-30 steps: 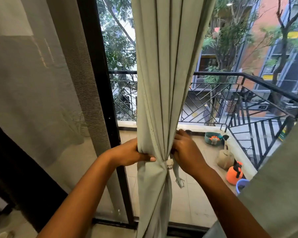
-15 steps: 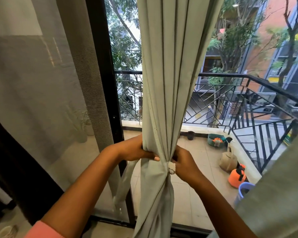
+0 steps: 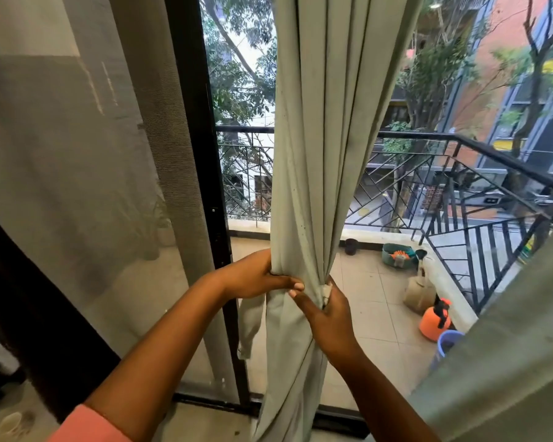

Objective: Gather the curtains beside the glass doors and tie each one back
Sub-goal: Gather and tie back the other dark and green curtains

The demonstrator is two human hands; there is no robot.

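Curtain (image 3: 316, 154), pale green, hangs in front of me between the dark door frame (image 3: 205, 154) and the open balcony view, already bunched into a narrow column at waist height; I judge the gathering of this one done and the tying under way, not finished. My left hand (image 3: 256, 277) wraps the bundle from the left, its grip curled round the folds; my right hand (image 3: 328, 309) pinches at the right side of the bundle, where a small pale fastener (image 3: 327, 290) shows against the cloth; whether it is closed I cannot tell. A loose strip of the same fabric (image 3: 249, 323), probably the tie-back, dangles just left of the bundle. A second curtain (image 3: 508, 346) fills the lower right corner, seemingly ungathered, so that one looks left to do. Left of the frame stands a mesh screen panel (image 3: 77, 170); beyond, a tiled balcony floor (image 3: 374, 291) carries an orange sprayer (image 3: 434, 320), a blue bucket (image 3: 447, 341) and a green basin (image 3: 396, 253), fenced by a black railing (image 3: 460, 186).
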